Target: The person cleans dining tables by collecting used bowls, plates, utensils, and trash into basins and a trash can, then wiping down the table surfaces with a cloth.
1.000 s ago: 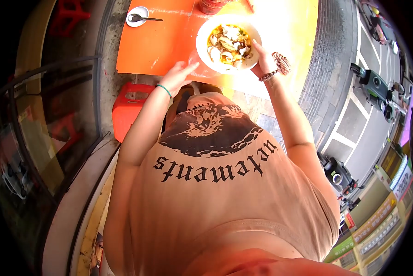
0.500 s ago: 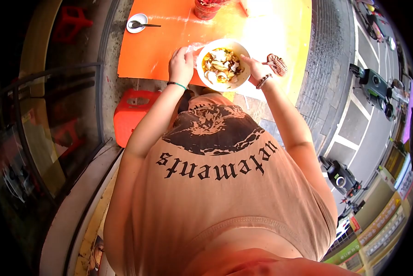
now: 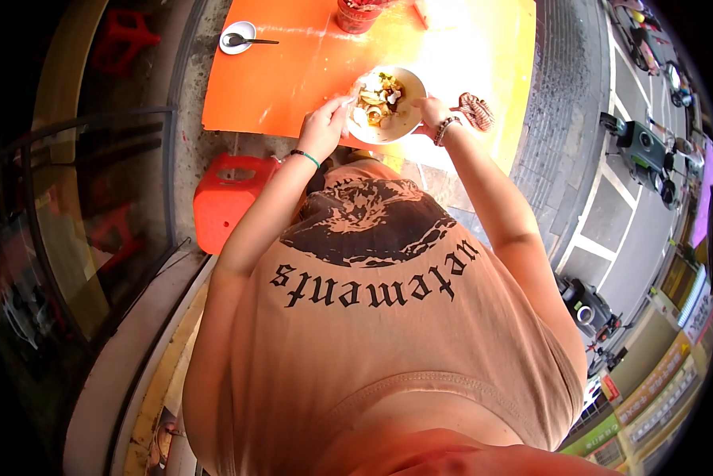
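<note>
A white bowl of food pieces in orange-brown broth is at the near edge of the orange table. My left hand is closed on its left rim, where some thin, clear or whitish material shows between hand and bowl. On the opposite rim, my right hand has its fingers closed. The food lies toward the bowl's left side, and more of the bare inner wall shows on the right. Just right of my right hand, a brown-and-white striped item rests on the table.
A small white dish with a dark spoon lies at the table's far left. Beyond the bowl is a red container. A red stool stands below the table's left part. Scooters are on the street at right.
My left hand has come from beside the bowl onto its left rim and closed. The bowl has shifted slightly nearer, and its food has gathered leftward. The striped item is now apart from my right wrist.
</note>
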The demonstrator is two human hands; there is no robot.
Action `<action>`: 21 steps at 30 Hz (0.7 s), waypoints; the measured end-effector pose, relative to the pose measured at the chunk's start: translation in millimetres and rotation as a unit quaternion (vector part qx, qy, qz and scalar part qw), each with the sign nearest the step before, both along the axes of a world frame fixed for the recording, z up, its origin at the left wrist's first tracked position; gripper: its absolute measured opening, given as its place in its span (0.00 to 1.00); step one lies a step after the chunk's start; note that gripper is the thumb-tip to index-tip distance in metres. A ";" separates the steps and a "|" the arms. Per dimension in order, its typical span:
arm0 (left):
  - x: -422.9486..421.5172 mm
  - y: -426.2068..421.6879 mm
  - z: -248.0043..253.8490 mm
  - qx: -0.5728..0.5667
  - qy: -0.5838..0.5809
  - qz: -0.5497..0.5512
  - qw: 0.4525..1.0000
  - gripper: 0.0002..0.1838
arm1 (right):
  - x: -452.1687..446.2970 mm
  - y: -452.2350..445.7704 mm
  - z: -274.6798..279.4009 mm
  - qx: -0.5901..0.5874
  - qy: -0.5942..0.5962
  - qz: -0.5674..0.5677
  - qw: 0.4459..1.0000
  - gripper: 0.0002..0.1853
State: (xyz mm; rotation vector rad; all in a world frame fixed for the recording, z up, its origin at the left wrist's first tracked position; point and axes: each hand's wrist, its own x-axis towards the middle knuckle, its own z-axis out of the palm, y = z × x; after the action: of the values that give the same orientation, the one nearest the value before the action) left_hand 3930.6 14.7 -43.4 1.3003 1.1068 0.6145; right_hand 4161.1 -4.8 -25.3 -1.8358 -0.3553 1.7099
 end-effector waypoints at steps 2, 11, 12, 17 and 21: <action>8.9 4.5 -0.9 0.009 -0.036 0.021 0.999 0.14 | 1.0 11.1 -4.9 0.001 -0.027 0.024 0.999 0.21; 12.8 35.7 11.8 -0.138 -0.149 0.108 0.973 0.18 | 2.4 88.5 19.4 -0.114 -0.294 0.338 0.887 0.15; 13.4 39.9 16.0 -0.143 -0.149 0.110 0.972 0.18 | -6.4 93.1 26.7 -0.116 -0.294 0.337 0.887 0.15; 7.5 57.7 11.6 -0.127 -0.152 0.116 0.973 0.16 | -33.6 112.9 65.7 -0.100 -0.396 0.472 0.782 0.17; 2.7 63.6 17.0 -0.095 -0.156 0.132 0.974 0.15 | -24.0 110.8 42.0 -0.045 -0.481 0.466 0.742 0.22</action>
State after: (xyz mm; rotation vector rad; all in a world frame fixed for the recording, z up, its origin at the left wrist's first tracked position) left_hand 3933.4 78.3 -26.5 0.8634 1.0536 0.8571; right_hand 4137.2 106.0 16.7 -2.7408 -1.9002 1.0307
